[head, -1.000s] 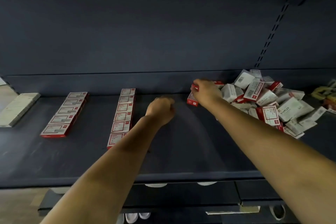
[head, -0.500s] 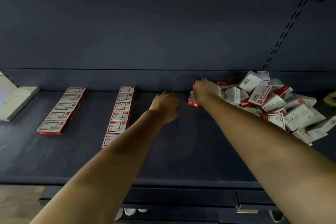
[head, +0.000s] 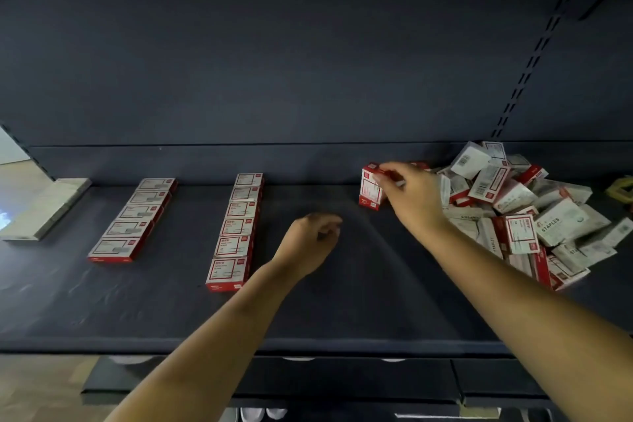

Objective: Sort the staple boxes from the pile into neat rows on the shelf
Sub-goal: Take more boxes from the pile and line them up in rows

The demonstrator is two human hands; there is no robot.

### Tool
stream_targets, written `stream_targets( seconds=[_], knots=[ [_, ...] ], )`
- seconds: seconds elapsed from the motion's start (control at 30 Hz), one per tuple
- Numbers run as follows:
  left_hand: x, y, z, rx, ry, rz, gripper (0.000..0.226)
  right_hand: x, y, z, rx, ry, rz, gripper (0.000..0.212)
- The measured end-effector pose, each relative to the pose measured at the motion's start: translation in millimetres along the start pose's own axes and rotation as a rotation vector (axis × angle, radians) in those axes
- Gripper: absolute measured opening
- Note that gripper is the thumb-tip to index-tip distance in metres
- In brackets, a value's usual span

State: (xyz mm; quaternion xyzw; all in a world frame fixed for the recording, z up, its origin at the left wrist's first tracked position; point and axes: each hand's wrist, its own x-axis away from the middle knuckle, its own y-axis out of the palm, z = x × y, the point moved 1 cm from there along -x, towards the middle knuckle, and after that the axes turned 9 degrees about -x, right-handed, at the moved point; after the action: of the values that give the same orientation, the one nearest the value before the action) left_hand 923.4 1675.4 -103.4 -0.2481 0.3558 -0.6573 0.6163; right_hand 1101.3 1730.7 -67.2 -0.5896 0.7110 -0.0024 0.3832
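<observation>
we have our right hand (head: 407, 195) at the left edge of the pile (head: 520, 212), its grip pinching a red and white staple box (head: 369, 187) by the top corner. the box stands nearly upright on its short end, far back on the shelf (head: 342, 315) and just left of the heap. we judge it is held by the corner so it can be tipped out of the jumble and laid flat to begin a third row.

our left hand (head: 310, 243) hovers over the bare middle of the shelf, between the middle row (head: 236, 229) and the held box. its fingers are loosely curled and hold nothing, so that grip is released; it seems to wait where the next row should start.

two rows already lie flat, label up, running from far to near: the left row (head: 132, 217) of five boxes and the middle row of six. they are well apart, which suggests the spacing we mean to keep. at the far left a pale flat board (head: 44, 209) rests on the shelf.

compared with half a second ago, the box was lying low against the pile under our right hand and now stands raised and clear of it. the left hand has dropped back nearer to us. the rows are unchanged.
</observation>
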Motion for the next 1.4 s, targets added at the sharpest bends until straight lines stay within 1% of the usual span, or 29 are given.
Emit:
stream_targets(
  seconds=[0.07,0.13,0.2,0.23,0.3,0.43,0.6,0.7,0.8,0.9,0.97,1.0,1.03,1.07,1.1,1.13,1.17,1.2,1.27,1.33,1.4],
  knots=[
    [5,4,0,0.236,-0.100,0.043,0.024,16,-1,-8,-0.288,0.250,0.006,0.015],
    [10,5,5,0.487,-0.207,0.060,0.016,30,1,-16,-0.580,0.447,0.043,0.011],
    [15,5,12,0.659,-0.277,0.044,0.006,43,3,-23,-0.783,0.619,0.063,0.011],
    [17,5,13,0.719,-0.298,0.034,0.006,49,4,-25,-0.859,0.689,0.069,0.011],
    [22,5,13,0.822,-0.321,0.018,0.010,60,5,-30,-0.968,0.766,0.075,0.011],
    [31,8,12,0.935,-0.316,-0.040,0.020,79,5,-35,-1.116,0.792,0.124,0.014],
    [36,6,10,0.959,-0.320,-0.023,0.017,92,9,-37,-1.134,0.814,0.122,0.015],
    [41,2,6,0.911,-0.310,-0.028,0.011,97,11,-42,-1.007,0.769,0.073,0.017],
    [47,-6,1,0.882,-0.305,-0.022,0.011,101,15,-45,-0.855,0.686,-0.013,0.019],
    [54,-14,-5,0.857,-0.289,-0.002,0.011,102,18,-51,-0.817,0.667,-0.095,0.025],
    [59,-20,-9,0.814,-0.249,0.027,0.014,103,21,-56,-0.840,0.673,-0.139,0.028],
    [62,-22,-13,0.738,-0.216,0.059,0.019,103,22,-59,-0.847,0.668,-0.164,0.028],
    [65,-24,-18,0.568,-0.172,0.110,0.026,105,23,-63,-0.844,0.663,-0.192,0.028],
    [69,-27,-23,0.321,-0.106,0.185,0.033,107,24,-66,-0.836,0.664,-0.217,0.028],
    [75,-31,-26,0.068,-0.006,0.284,0.037,111,27,-70,-0.832,0.672,-0.235,0.026],
    [81,-36,-28,-0.116,0.128,0.363,0.040,115,30,-73,-0.837,0.684,-0.248,0.024],
    [87,-39,-29,-0.232,0.252,0.382,0.043,119,33,-78,-0.847,0.698,-0.265,0.022],
    [92,-43,-30,-0.311,0.350,0.368,0.047,124,37,-82,-0.855,0.706,-0.287,0.021],
    [101,-46,-35,-0.437,0.466,0.302,0.050,133,45,-91,-0.872,0.712,-0.341,0.019],
    [107,-49,-43,-0.512,0.507,0.246,0.048,140,53,-99,-0.896,0.732,-0.387,0.019],
    [112,-54,-53,-0.501,0.493,0.203,0.052,144,60,-106,-0.923,0.755,-0.423,0.018]
  ],
)
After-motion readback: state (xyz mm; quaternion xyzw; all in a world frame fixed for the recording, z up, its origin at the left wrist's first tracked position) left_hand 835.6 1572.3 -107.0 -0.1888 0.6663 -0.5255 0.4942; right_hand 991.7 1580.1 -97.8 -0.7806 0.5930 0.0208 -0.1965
